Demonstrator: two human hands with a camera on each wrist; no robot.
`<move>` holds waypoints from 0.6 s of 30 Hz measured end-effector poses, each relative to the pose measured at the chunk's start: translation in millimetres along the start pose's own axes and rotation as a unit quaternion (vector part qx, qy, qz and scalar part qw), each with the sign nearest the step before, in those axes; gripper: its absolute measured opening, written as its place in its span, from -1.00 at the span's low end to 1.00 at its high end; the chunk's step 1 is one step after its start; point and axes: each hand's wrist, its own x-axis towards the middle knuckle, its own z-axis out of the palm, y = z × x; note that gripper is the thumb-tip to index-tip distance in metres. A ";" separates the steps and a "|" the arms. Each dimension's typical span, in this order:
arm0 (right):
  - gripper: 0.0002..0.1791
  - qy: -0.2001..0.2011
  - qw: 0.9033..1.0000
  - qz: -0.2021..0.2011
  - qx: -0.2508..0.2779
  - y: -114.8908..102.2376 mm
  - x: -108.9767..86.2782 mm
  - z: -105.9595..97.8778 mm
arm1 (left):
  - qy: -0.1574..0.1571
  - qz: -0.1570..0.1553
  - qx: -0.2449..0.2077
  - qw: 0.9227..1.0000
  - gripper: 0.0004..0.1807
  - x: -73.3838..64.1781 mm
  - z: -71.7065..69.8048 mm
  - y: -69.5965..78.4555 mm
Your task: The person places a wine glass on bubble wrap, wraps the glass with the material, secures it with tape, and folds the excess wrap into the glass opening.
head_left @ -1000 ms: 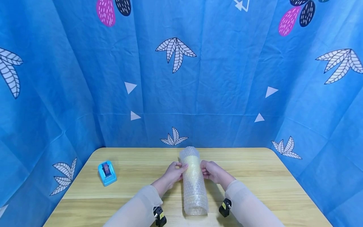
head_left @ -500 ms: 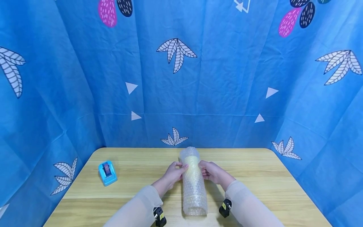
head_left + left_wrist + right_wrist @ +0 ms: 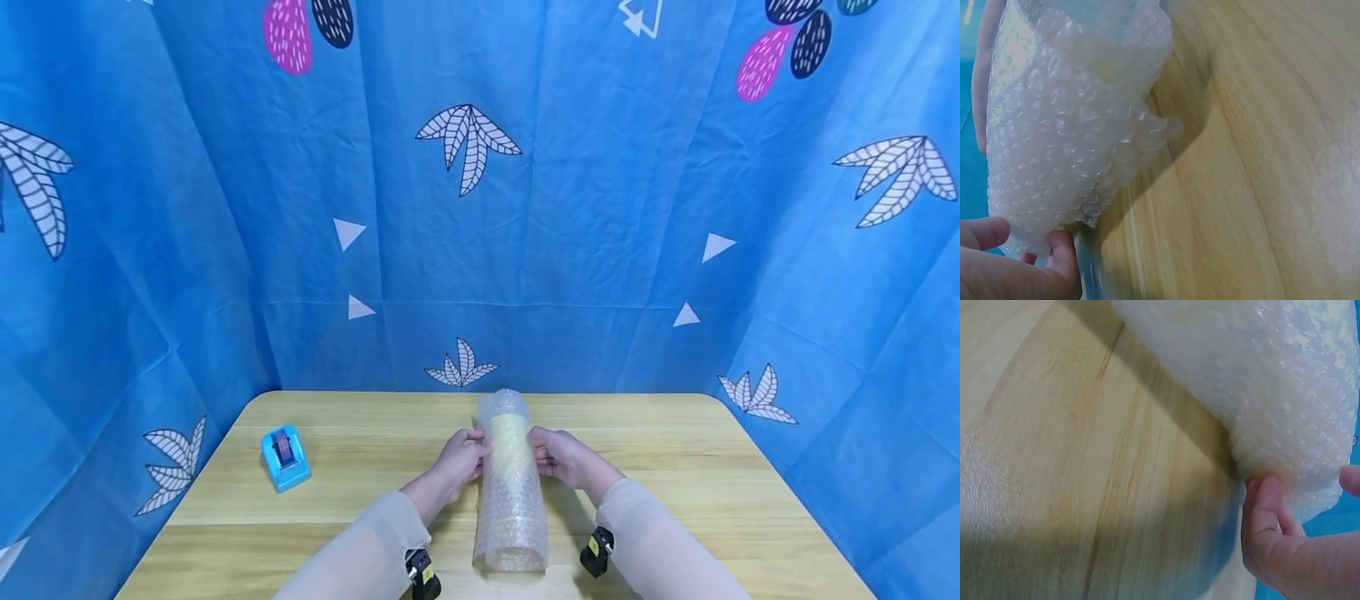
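Observation:
A long roll of clear bubble wrap lies lengthwise on the table in the head view, with a pale yellow shape showing through its layers. What is inside cannot be made out. My left hand grips its left side, thumb and fingers pinching the wrap. On the opposite side, my right hand holds the roll, its thumb near the top and its fingers curled low against the side. The left wrist view shows a ragged loose edge of the bubble wrap standing off the table.
A blue tape dispenser with a roll of tape sits at the left of the wooden table. Blue patterned cloth hangs behind the table and along both sides.
My left thumb has shifted slightly left, and the near left edge of the bubble wrap has spread a little outward to the left. The right hand has barely moved.

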 end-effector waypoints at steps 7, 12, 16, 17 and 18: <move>-0.86 0.008 1.000 -0.001 0.002 0.2 -0.7 0.9 | 0.008 -0.001 0.012 1.000 -0.56 -1.7 -0.7 1.7; -0.87 0.011 1.000 -0.002 0.001 1.2 0.2 0.7 | 0.011 0.002 0.011 1.000 -0.56 -0.5 -0.2 -0.5; -0.89 0.013 1.000 -0.001 0.002 1.6 0.7 -0.1 | 0.017 0.012 0.002 1.000 -0.54 0.7 0.2 -3.7; -0.90 0.011 1.000 -0.001 0.003 1.5 0.9 -0.3 | 0.020 0.012 -0.001 1.000 -0.54 1.1 0.4 -4.3; -0.92 0.010 1.000 -0.001 0.004 1.5 1.0 -0.7 | 0.022 0.011 -0.002 1.000 -0.53 1.4 0.6 -4.8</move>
